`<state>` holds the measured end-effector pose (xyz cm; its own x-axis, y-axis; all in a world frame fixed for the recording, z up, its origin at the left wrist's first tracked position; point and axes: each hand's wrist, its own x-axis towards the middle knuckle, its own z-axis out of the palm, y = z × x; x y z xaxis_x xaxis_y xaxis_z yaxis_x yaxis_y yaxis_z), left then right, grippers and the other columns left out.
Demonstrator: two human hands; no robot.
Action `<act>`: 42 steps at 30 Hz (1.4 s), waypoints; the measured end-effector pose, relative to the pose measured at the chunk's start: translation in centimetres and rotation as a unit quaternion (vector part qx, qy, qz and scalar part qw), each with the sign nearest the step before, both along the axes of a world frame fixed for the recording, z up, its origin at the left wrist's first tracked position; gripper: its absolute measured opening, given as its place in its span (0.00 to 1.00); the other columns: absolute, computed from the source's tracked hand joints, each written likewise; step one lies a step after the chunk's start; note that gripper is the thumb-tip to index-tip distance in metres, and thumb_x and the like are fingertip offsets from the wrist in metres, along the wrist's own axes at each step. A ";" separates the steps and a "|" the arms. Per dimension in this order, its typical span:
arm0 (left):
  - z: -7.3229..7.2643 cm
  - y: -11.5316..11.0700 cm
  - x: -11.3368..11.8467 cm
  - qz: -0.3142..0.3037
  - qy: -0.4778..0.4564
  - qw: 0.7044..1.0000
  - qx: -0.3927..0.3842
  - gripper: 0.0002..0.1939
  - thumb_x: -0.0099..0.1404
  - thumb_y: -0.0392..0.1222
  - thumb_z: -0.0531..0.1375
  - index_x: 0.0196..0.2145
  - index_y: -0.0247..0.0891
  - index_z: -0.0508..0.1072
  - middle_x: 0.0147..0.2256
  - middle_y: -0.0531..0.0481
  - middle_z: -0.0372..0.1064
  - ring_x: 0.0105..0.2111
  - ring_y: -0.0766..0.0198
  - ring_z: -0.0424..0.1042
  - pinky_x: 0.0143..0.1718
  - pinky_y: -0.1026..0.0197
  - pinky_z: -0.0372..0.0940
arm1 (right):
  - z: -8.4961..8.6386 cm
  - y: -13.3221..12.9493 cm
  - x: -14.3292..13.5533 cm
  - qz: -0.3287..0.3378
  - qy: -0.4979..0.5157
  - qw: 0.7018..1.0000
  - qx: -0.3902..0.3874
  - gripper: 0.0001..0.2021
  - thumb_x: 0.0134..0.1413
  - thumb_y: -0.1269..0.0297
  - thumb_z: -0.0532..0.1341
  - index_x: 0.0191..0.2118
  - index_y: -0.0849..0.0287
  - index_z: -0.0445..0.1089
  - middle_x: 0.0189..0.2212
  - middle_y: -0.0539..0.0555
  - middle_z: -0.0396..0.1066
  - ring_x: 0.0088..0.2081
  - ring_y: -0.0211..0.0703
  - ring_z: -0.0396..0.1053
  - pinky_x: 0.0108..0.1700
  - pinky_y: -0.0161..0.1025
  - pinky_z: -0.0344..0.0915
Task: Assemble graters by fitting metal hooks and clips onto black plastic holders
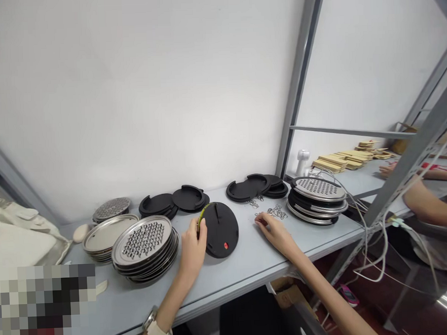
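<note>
My left hand grips the left edge of a black round plastic disc, thumb on its near face. The disc is tilted up, with a slot, a small red spot and a yellow-green strip along its upper left rim. My right hand rests on the table with its fingertips pinched together beside a loose pile of small bent metal wire pieces; what lies between the fingertips is too small to tell. Left of the disc stands a stack of round metal grater plates.
Plain round metal plates and another grater stack stand at left. Black round holders lie along the wall. Assembled graters are piled at right, near a metal shelf post and white cables. Another person's arm shows at right.
</note>
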<state>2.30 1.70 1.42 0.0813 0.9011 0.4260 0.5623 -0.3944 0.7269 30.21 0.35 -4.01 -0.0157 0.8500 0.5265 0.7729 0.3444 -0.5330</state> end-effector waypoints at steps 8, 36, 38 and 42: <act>-2.8 4.0 1.1 -0.029 -0.005 0.991 -0.131 0.20 0.67 0.50 0.48 0.21 0.39 0.64 0.23 0.50 0.67 0.27 0.63 0.66 0.30 0.63 0.57 | 0.1 0.0 0.0 0.003 0.004 1.000 0.004 0.05 0.62 0.67 0.51 0.36 0.55 0.61 0.33 0.54 0.69 0.35 0.44 0.67 0.39 0.42 0.64; -3.3 5.5 0.7 -0.150 0.011 0.986 -0.077 0.20 0.66 0.56 0.49 0.34 0.39 0.74 0.33 0.50 0.74 0.35 0.61 0.70 0.38 0.61 0.61 | -0.1 0.0 -0.1 -0.026 -0.024 0.999 -0.008 0.09 0.63 0.61 0.49 0.36 0.56 0.63 0.29 0.54 0.70 0.31 0.45 0.68 0.36 0.41 0.63; -3.4 5.5 0.7 -0.145 0.016 0.987 -0.072 0.19 0.64 0.56 0.53 0.36 0.40 0.74 0.37 0.48 0.75 0.39 0.59 0.71 0.42 0.60 0.62 | -0.1 0.1 -0.1 -0.024 -0.025 0.999 -0.004 0.08 0.63 0.61 0.49 0.36 0.55 0.63 0.29 0.54 0.70 0.31 0.45 0.68 0.36 0.41 0.63; -3.9 5.8 0.7 -0.129 0.027 0.989 -0.061 0.18 0.62 0.55 0.57 0.39 0.39 0.74 0.42 0.45 0.74 0.44 0.55 0.70 0.48 0.56 0.61 | -0.2 0.1 0.0 -0.018 -0.027 0.999 0.001 0.08 0.62 0.62 0.50 0.35 0.55 0.63 0.29 0.54 0.71 0.31 0.45 0.68 0.36 0.41 0.63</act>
<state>3.00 7.47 -2.50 0.3346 0.8920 0.3040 0.4947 -0.4408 0.7490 30.18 0.48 -4.18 -0.0144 0.8493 0.5277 0.8125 0.3176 -0.4889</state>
